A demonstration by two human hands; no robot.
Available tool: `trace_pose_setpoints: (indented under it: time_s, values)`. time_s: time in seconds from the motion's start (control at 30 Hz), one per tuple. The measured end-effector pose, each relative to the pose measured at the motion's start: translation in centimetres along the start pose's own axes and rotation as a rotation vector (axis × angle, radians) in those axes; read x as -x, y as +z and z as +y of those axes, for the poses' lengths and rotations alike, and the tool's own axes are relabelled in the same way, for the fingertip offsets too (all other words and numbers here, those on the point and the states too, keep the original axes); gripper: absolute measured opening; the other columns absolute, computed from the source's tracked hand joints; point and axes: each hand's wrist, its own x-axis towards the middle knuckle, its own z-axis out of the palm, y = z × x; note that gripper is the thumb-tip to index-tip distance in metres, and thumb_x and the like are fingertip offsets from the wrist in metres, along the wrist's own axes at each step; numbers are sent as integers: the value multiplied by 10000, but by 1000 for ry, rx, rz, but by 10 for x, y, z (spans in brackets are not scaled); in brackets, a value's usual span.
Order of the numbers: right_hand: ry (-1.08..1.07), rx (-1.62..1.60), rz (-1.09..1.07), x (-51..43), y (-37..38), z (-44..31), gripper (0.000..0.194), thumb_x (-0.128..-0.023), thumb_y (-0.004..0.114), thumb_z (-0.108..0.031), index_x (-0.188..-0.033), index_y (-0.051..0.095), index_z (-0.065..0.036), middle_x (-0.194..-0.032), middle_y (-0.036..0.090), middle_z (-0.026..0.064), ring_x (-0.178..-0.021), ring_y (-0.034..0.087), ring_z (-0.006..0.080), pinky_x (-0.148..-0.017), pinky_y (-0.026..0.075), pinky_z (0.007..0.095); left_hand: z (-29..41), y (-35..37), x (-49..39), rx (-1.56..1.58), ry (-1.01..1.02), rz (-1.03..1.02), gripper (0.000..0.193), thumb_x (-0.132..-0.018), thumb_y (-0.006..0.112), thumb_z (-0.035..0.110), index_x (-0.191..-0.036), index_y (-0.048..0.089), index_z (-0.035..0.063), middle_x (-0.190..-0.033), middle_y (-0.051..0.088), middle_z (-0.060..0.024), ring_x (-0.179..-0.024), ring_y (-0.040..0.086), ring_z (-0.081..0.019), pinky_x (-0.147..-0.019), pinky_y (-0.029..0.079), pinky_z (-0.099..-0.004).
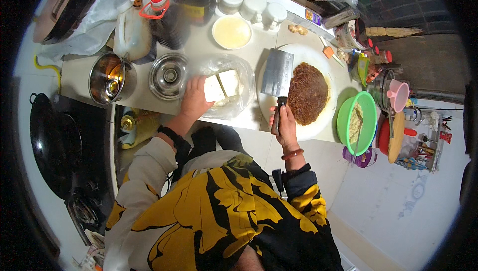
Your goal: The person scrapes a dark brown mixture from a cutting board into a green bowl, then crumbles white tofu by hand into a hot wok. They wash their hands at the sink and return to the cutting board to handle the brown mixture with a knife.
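My left hand (195, 98) grips the near-left side of a white block that looks like tofu (214, 89). A dark gap separates it from a second white piece (230, 80) on its right. Both sit in a clear plastic bag (245, 71) spread on the counter. In my right hand (287, 126) is the dark handle of a cleaver (277, 70). Its broad blade lies over the left part of a round white cutting board (269, 116). Right beside the blade, a heap of finely cut brown strands (309, 95) covers the board's middle.
Left on the counter (142, 101) are a glass lid (169, 75) and a steel pot (130, 84). A bowl of pale yellow content (232, 32), white lidded jars (230, 0) and large bottles (158, 21) stand behind. A green basin (368, 121) is at right, a black wok (52, 140) far left.
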Motion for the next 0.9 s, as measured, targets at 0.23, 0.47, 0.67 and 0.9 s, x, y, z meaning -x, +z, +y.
trace_pose_setpoints:
  time_s: [0.23, 0.47, 0.67, 0.9]
  values:
    - [101, 47, -48, -66, -3, 10, 345, -1010, 448, -319, -1166, 505, -17, -987, 645, 91, -650, 603, 136, -543, 507, 238, 8, -8, -7, -38, -27, -69, 803, -648, 805, 185, -1325, 401, 32, -1286, 461, -184, -1210, 420, -381, -1030, 378, -441]
    - [-66, 594, 164, -80, -18, 32, 289, -957, 537, -184, -1147, 523, 34, -963, 639, 138, -756, 656, 227, -642, 541, 328, -6, -21, -25, 21, -47, -127, 738, -632, 791, 190, -1278, 461, 53, -1213, 527, -173, -1148, 476, -376, -972, 418, -444]
    - [-751, 1271, 530, -33, 18, 2, 360, -812, 594, -13, -1170, 560, 0, -1154, 552, 177, -952, 581, 281, -817, 484, 374, -21, -24, -30, 83, -31, -121, 721, -617, 800, 202, -1250, 483, 67, -1194, 548, -161, -1109, 499, -375, -965, 419, -435]
    - [-110, 264, -370, 16, 130, 11, 243, -948, 554, -79, -1159, 538, 39, -1082, 570, 77, -963, 572, 134, -810, 483, 263, -22, -23, -34, 64, -79, -156, 734, -614, 803, 251, -1253, 485, 80, -1205, 538, -163, -1095, 507, -383, -957, 420, -440]
